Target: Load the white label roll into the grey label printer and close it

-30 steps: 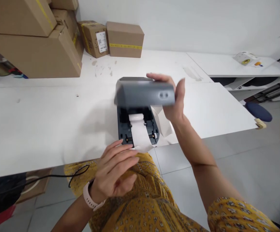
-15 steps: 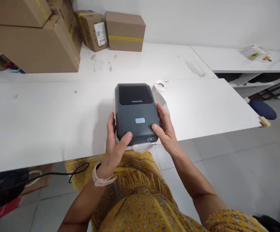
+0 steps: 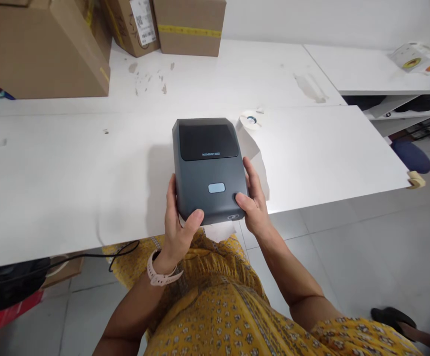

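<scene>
A dark grey label printer (image 3: 211,173) with a glossy black panel at its far end and a light blue button is held between both hands near the table's front edge. My left hand (image 3: 177,222) grips its left side, thumb on the near left corner. On the opposite side, my right hand (image 3: 255,200) has its fingers along the edge and its thumb on the near right corner. Behind and right of the printer lies a roll of white labels (image 3: 251,119), its paper strip (image 3: 257,160) running towards me. A scrap of paper (image 3: 220,231) pokes out below the printer.
Cardboard boxes (image 3: 190,29) stand along the back left of the white table (image 3: 62,183). Another label roll (image 3: 412,58) sits on the far right surface. A black cable (image 3: 88,256) hangs below the left front edge. A person's foot (image 3: 393,316) shows at lower right.
The view has tilted down and come nearer, so the boxes sit higher in it. Both hands keep hold of the printer, which looks slightly larger. A foot has come into view at lower right.
</scene>
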Tool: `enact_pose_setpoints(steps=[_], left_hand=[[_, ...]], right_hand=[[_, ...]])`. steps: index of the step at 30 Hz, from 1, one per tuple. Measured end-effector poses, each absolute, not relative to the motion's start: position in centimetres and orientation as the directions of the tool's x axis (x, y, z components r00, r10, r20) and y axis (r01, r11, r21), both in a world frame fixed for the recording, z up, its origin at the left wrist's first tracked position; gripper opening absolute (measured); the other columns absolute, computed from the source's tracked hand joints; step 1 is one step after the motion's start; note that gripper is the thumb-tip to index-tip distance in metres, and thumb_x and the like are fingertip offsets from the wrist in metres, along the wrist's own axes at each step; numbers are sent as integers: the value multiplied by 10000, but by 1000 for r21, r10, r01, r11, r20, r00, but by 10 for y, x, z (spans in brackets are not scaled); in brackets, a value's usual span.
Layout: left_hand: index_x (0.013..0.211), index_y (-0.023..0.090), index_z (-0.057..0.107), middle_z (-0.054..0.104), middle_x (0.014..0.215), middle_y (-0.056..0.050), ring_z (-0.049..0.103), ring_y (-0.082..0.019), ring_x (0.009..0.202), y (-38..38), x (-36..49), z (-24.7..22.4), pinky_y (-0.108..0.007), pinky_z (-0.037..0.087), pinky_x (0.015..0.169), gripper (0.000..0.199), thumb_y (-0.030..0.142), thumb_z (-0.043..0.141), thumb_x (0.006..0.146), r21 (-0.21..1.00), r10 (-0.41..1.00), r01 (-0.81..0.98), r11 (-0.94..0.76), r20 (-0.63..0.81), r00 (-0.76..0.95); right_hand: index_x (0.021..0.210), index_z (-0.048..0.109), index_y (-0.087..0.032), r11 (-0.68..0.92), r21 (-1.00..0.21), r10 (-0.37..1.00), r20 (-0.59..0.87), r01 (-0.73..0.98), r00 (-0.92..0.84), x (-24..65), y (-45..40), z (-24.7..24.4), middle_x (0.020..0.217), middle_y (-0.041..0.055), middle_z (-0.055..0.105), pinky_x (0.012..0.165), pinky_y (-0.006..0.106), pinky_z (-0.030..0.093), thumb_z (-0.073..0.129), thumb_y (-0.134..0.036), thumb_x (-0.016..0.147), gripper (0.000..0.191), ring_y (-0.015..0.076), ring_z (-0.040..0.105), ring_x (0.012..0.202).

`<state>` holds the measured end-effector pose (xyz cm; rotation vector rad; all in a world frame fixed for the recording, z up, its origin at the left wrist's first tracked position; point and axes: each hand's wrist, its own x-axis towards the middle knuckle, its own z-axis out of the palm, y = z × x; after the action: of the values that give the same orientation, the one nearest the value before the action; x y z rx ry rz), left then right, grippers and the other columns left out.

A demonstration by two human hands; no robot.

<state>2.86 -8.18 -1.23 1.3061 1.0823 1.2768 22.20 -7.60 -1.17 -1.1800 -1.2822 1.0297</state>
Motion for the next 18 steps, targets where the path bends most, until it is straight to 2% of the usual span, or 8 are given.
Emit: enact_pose_setpoints(steps=[2,4,6,7,9,12,15,18], left_hand=[[1588,319,332,374,1654,-71,363,-319,1522,-91,27,-17,-491,349,1244,805,493,692,889,983,984,20,-180,180,15],[1527,301,423,475,1562,-93,474,-298,1420,-110,25,-24,-472,424,1163,722,459,700,880,960,952,87,-266,276,-131],[1289,266,624,660,1221,-72,635,-235,1094,-134,24,-30,-393,535,941,427,436,664,900,934,886,123,-335,357,-295],[1109,252,691,682,1002,-43,642,-196,894,-145,24,-32,-338,544,791,268,431,641,917,940,908,103,-327,342,-243],[863,222,721,618,714,-10,561,-149,638,-161,28,-31,-285,477,603,277,448,589,953,988,987,32,-154,152,42],[752,190,728,537,558,8,458,-112,494,-161,41,-21,-263,381,502,469,573,543,949,979,920,-67,195,-158,359],[741,173,733,527,525,14,415,-86,442,-145,57,-9,-248,327,466,576,676,513,916,914,863,-160,373,-278,423],[773,168,739,531,519,22,400,-73,417,-135,68,-2,-234,298,444,562,677,537,898,857,848,-219,466,-363,385]], right_hand=[[1618,201,-387,165,-983,984,169,74,53,223,-75,-16,1700,27,334,1254,553,360,618,-711,860,924,315,346,1555],[1619,206,-376,183,-979,980,189,87,59,223,-73,-21,1698,39,338,1244,545,375,594,-718,868,911,313,357,1550],[1618,223,-360,199,-973,975,208,118,74,222,-73,-24,1699,41,336,1250,520,370,553,-731,883,887,300,348,1555],[1617,232,-351,210,-968,972,222,135,82,222,-72,-26,1700,39,332,1256,505,363,533,-738,890,877,293,340,1558],[1619,231,-337,225,-962,966,241,158,95,220,-73,-28,1706,35,316,1263,484,349,495,-738,908,859,280,329,1562],[1621,224,-330,211,-965,967,229,153,113,217,-74,-29,1704,39,316,1259,483,351,490,-715,921,842,274,338,1555],[1599,288,-330,187,-977,970,200,104,135,217,-74,-26,1689,43,349,1263,494,339,554,-705,890,845,278,339,1553],[1587,316,-325,185,-981,971,192,65,141,217,-74,-25,1678,49,367,1274,507,314,579,-706,872,852,282,336,1554]])
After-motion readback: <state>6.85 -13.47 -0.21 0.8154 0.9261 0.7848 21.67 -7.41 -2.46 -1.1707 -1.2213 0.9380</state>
